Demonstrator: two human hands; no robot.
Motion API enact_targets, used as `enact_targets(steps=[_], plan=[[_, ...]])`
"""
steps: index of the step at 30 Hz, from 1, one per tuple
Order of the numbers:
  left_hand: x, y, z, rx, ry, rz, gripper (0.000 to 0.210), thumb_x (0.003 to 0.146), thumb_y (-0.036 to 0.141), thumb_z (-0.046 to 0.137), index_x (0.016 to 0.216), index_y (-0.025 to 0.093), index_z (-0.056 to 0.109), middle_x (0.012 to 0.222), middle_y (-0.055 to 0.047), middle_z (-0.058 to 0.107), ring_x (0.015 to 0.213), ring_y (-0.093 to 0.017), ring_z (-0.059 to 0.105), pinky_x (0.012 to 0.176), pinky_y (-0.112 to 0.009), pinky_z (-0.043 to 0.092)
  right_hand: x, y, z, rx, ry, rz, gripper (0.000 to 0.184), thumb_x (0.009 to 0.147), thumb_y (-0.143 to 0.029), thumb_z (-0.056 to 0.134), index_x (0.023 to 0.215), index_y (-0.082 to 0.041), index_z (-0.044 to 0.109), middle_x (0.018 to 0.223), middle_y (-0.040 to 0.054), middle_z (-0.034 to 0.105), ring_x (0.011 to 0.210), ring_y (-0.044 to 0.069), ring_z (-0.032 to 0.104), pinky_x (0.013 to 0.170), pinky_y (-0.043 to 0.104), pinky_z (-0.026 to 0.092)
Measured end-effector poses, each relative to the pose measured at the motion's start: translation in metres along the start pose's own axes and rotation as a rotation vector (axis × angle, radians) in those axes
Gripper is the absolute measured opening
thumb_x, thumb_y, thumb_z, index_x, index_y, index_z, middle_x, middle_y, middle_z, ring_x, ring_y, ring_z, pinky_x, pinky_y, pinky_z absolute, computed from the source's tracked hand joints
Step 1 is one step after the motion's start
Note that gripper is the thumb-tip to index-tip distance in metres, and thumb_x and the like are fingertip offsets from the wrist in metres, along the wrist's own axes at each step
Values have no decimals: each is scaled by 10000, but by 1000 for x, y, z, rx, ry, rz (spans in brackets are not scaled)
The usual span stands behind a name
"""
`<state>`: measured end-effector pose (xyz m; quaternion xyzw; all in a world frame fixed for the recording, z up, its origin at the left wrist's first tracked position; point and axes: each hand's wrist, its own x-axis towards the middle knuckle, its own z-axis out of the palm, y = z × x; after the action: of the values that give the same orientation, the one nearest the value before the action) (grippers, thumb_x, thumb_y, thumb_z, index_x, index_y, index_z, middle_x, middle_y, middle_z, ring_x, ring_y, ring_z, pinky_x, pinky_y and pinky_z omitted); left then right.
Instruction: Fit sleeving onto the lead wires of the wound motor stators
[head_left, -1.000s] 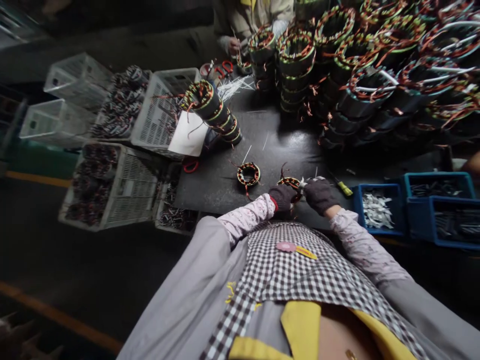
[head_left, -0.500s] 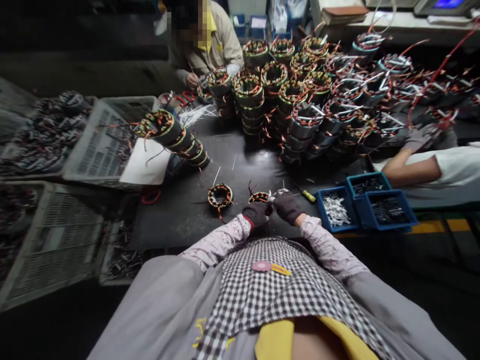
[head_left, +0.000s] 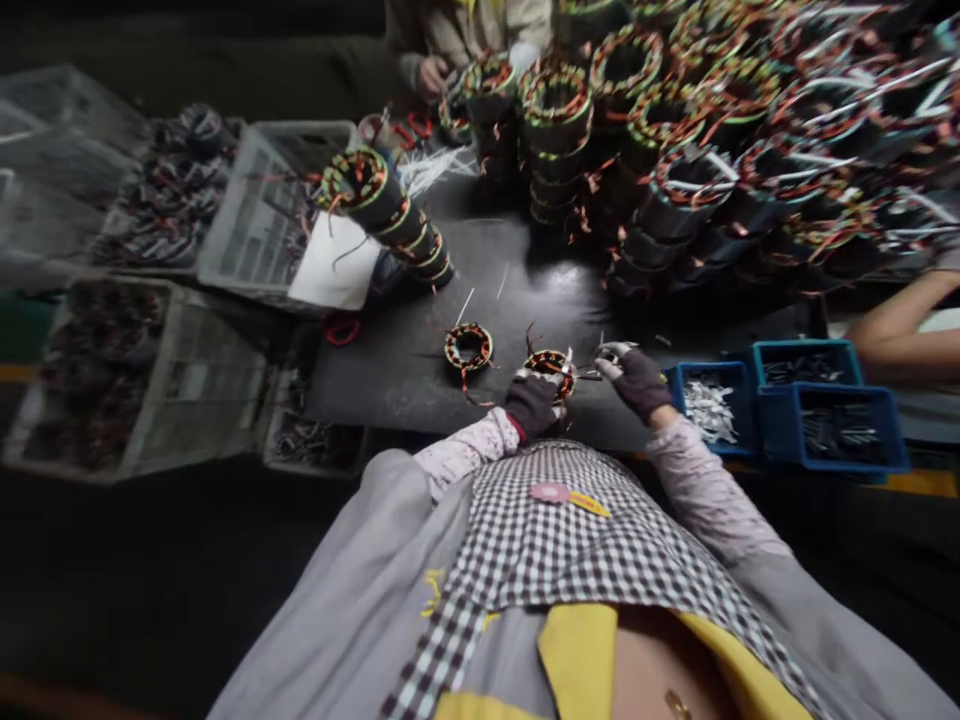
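A small ring-shaped motor stator (head_left: 550,362), wound with copper wire and yellow-green at its rim, stands near the table's front edge. My left hand (head_left: 534,402), in a dark glove with pale fingertips, grips its near side. To the right, my right hand (head_left: 631,380) is closed in a pinch, gloved the same way. Thin dark strands or a tool tip show between its fingers and the stator; which it is, I cannot tell. A second stator (head_left: 468,347) lies to the left, a wire trailing from it. A bit of yellow handle (head_left: 664,378) peeks out behind my right hand.
Stacked stators (head_left: 559,120) crowd the back and right; a leaning stack (head_left: 397,220) stands at left. Blue bins hold white pieces (head_left: 709,408) and dark pieces (head_left: 840,430). Plastic crates (head_left: 247,220) line the left. Co-workers' arms (head_left: 911,310) show at the right and the back.
My right hand has drawn away from the stator to the right, uncovering more of it. The left hand still holds the stator. The whole view has shifted downward and to the left.
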<state>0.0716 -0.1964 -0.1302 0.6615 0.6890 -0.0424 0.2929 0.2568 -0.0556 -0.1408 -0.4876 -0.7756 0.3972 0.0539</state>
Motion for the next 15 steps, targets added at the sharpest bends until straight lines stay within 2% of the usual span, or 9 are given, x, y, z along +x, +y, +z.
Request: enact_targets(steps=[2,4,8,12,15], plan=[[5,6,9,31,-47,6,660,1127,435,609,1627,3,602,1506,-303,725,1414,-420,669,1317,-583,415,1,2,-9,-210,-126,-118,500,1020,-590,761,1355,-225,828,1282,168,805,1150,341,725,1045,449,572],[10,13,17,28,-65,-18,601,1159,348,505,1611,-37,597,1489,-341,719,1396,-430,686,1287,-611,447,5,-10,-8,-433,-249,-216,505,1008,-535,809,1402,-221,825,1332,185,796,1161,339,731,1026,419,566],[11,18,25,-26,-19,-50,575,1141,239,447,1619,-53,575,1480,-370,711,1396,-459,684,1230,-643,494,10,-49,2,-674,-375,-203,378,1078,-418,725,1383,-229,844,1322,176,809,1150,315,757,980,368,530],[8,13,27,-81,20,-15,584,1148,260,484,1649,-30,562,1450,-329,743,1426,-431,669,1319,-634,409,4,-62,7,-680,-348,-121,325,1100,-250,610,1250,-160,884,1267,222,832,1178,336,764,1013,399,495],[10,12,31,-141,24,-31,612,1135,239,493,1685,-27,531,1429,-326,750,1396,-442,688,1287,-646,444,3,-59,17,-630,-261,-15,339,1112,-251,584,1243,-113,865,1236,256,831,1190,350,762,1013,399,491]])
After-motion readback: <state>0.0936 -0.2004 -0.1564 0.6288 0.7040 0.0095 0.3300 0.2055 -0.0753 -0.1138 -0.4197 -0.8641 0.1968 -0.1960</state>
